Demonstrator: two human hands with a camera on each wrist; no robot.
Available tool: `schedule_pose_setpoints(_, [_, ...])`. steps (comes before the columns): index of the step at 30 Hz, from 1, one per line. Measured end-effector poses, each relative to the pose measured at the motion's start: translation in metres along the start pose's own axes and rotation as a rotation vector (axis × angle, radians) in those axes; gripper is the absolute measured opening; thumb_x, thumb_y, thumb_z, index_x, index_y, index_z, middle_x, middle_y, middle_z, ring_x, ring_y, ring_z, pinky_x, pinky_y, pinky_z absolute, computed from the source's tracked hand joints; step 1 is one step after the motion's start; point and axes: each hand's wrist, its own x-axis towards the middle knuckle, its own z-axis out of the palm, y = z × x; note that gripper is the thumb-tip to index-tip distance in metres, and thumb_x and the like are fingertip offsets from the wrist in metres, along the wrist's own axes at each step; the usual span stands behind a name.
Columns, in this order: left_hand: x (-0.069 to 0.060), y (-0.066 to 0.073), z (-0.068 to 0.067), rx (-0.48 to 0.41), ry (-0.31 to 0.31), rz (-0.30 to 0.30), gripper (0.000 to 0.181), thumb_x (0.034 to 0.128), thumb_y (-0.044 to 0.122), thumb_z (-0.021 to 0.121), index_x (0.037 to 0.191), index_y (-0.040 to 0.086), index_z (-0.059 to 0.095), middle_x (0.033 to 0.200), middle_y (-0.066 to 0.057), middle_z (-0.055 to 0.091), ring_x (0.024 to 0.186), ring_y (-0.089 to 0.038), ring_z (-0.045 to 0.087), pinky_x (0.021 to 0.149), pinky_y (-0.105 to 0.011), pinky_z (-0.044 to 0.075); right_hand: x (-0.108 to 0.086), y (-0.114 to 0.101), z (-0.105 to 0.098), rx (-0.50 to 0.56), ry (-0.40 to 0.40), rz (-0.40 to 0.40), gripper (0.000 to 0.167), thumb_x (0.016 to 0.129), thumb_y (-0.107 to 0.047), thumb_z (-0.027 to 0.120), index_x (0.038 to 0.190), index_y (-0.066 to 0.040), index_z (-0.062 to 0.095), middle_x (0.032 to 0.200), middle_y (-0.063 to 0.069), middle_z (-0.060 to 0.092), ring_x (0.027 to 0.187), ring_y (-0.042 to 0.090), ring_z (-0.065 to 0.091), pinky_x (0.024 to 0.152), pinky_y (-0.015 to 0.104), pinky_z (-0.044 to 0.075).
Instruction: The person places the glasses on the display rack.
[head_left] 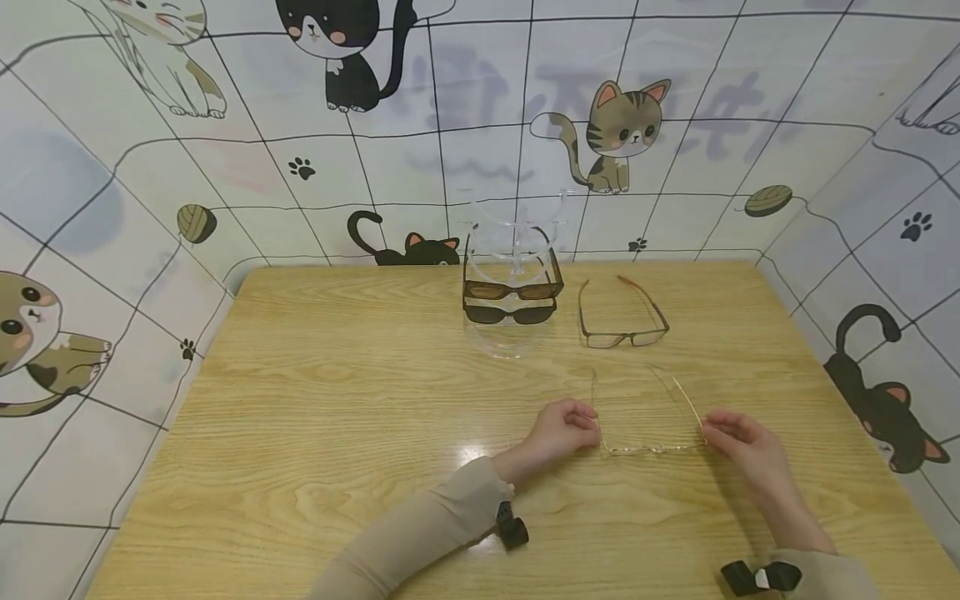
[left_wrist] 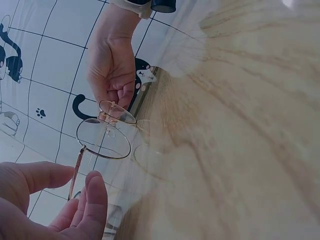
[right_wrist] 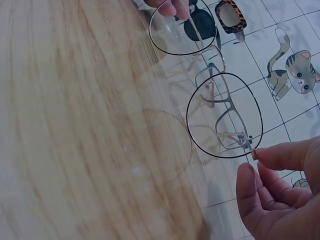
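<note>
The left hand (head_left: 564,429) and right hand (head_left: 750,450) pinch opposite sides of gold wire-rimmed eyeglasses (head_left: 654,450); beyond both hands rest eyeglasses with brown temples (head_left: 628,336).

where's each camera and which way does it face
Head: on the head, facing forward and down at the table; left hand, right hand and sleeves show.
Left wrist: on that wrist, facing the gold glasses; left hand near, right hand beyond.
Right wrist: on that wrist, facing the gold glasses; right hand near, left hand at top.
Both wrist views share gold glasses and hands.
</note>
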Motion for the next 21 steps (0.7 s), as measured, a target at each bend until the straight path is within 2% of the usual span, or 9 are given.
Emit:
schedule_pose_setpoints(7, [0.0018,0.0026,0.0045,-0.138,-0.020,-0.064,0.026,0.0801,-0.007,0.066,0.105,-0.005,0.058,0.082,-0.010,0.066,0.067,-0.014,0.065,0.063,-0.026,0.057,0.0009,-0.0008,0.0022,-0.043,-0.002,0.007,0.022,0.090,-0.012,0.064,0.105,0.002,0.058,0.083,-0.019,0.062,0.078,-0.003,0.058,0.066,0.015,0.052])
schedule_pose_setpoints(11, [0.0029,0.0035,0.0053,-0.181,-0.027,-0.084,0.028,0.0803,-0.009,0.064,0.107,-0.006,0.057,0.082,-0.010,0.066,0.066,-0.016,0.066,0.063,-0.028,0.057,0.0010,-0.0011,0.0037,-0.063,-0.006,0.008,0.021,0.091,-0.009,0.062,0.106,0.004,0.057,0.081,-0.018,0.062,0.077,-0.003,0.059,0.065,0.017,0.053])
schedule_pose_setpoints(16, [0.0035,0.0038,0.0042,-0.194,-0.041,-0.102,0.028,0.0799,-0.011,0.064,0.107,-0.007,0.056,0.081,-0.007,0.065,0.063,-0.012,0.063,0.063,-0.028,0.057,0.0005,-0.0022,0.0052,-0.028,-0.016,-0.002,0.017,0.091,-0.008,0.061,0.105,0.003,0.058,0.081,-0.017,0.063,0.076,-0.002,0.058,0.064,0.017,0.052])
schedule_pose_setpoints(18, [0.0036,0.0034,0.0031,-0.200,-0.043,-0.105,0.027,0.0800,-0.011,0.063,0.106,-0.007,0.057,0.081,-0.007,0.065,0.062,-0.012,0.062,0.063,-0.028,0.057,0.0005,-0.0015,0.0052,-0.005,-0.021,-0.008,0.013,0.091,-0.007,0.062,0.103,-0.001,0.060,0.081,-0.016,0.063,0.076,-0.002,0.058,0.064,0.016,0.052])
schedule_pose_setpoints(21, [0.0039,0.0031,0.0013,-0.216,-0.041,-0.104,0.026,0.0806,-0.011,0.062,0.106,-0.007,0.057,0.080,-0.008,0.065,0.061,-0.012,0.062,0.063,-0.028,0.057,0.0010,-0.0004,0.0055,-0.016,-0.022,-0.011,0.014,0.091,-0.008,0.061,0.103,-0.002,0.060,0.083,-0.016,0.063,0.077,-0.001,0.058,0.064,0.016,0.052])
